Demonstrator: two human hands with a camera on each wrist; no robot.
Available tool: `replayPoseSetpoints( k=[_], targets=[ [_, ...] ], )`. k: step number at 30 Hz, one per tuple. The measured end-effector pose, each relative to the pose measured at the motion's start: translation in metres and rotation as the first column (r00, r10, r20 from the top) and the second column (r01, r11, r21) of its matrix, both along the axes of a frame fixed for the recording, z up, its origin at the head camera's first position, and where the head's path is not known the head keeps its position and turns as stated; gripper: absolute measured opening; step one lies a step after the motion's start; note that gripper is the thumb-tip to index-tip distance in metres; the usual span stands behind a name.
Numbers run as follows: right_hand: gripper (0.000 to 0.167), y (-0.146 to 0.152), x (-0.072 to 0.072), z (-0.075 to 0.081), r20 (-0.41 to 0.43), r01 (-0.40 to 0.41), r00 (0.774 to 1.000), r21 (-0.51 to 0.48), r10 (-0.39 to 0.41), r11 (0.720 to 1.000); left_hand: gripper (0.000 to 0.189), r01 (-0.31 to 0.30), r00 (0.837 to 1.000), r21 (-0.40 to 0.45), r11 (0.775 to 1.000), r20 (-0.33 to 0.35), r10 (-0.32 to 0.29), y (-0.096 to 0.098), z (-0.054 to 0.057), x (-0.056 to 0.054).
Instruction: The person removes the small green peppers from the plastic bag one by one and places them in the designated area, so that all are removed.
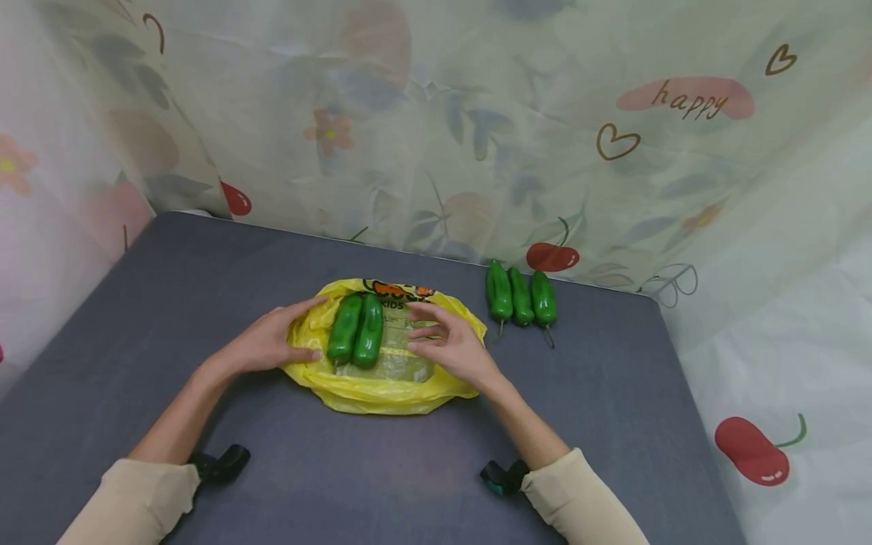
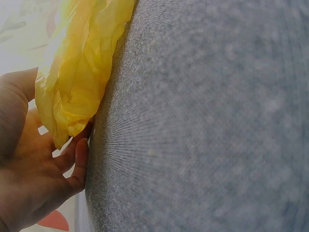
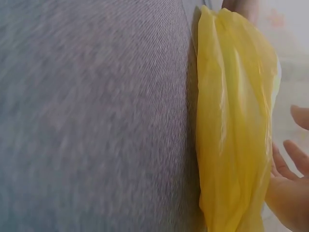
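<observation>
A yellow plastic bag (image 1: 402, 397) lies on the table with its mouth spread open upward. Two green chili peppers (image 1: 357, 333) rest side by side in its left part. At the bag's left edge is my left hand (image 1: 269, 341), thumb and fingers spread apart against the rim. In the left wrist view, the bag (image 2: 79, 67) covers part of that hand's thumb and fingers. Over the right part of the bag hovers my right hand (image 1: 453, 348), its fingers loosely bent with nothing between them. The right wrist view shows the bag's side (image 3: 234, 125) in front of that hand.
Three more green chili peppers (image 1: 520, 297) lie in a row near the table's back edge, right of the bag. A patterned curtain (image 1: 436, 151) hangs behind the grey table (image 1: 381, 477). Dark straps with small devices (image 1: 228, 463) sit at both wrists.
</observation>
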State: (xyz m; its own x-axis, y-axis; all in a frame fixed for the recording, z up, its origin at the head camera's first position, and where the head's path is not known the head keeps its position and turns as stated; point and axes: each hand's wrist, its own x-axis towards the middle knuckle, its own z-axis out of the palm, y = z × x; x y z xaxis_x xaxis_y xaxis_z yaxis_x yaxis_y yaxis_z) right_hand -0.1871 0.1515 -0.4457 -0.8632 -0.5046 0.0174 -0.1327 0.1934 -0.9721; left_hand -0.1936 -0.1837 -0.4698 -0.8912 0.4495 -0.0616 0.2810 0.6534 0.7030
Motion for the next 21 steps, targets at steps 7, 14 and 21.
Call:
replayPoseSetpoints(
  k=[7,14,21],
  targets=[
    [0.060,-0.009,0.001,-0.001,0.011,-0.019,1.000,-0.009,0.019,1.000,0.087,-0.002,1.000,-0.008,1.000,0.000,0.002,0.000,0.000,0.001],
    [0.061,-0.017,0.001,-0.003,0.006,-0.010,1.000,0.019,0.010,1.000,0.087,0.005,1.000,0.005,1.000,-0.006,-0.005,0.000,0.001,0.000],
    [0.062,-0.027,0.002,-0.003,0.012,-0.001,1.000,0.069,0.000,0.998,0.087,0.005,1.000,0.011,1.000,0.001,-0.005,0.000,0.001,0.001]
  ],
)
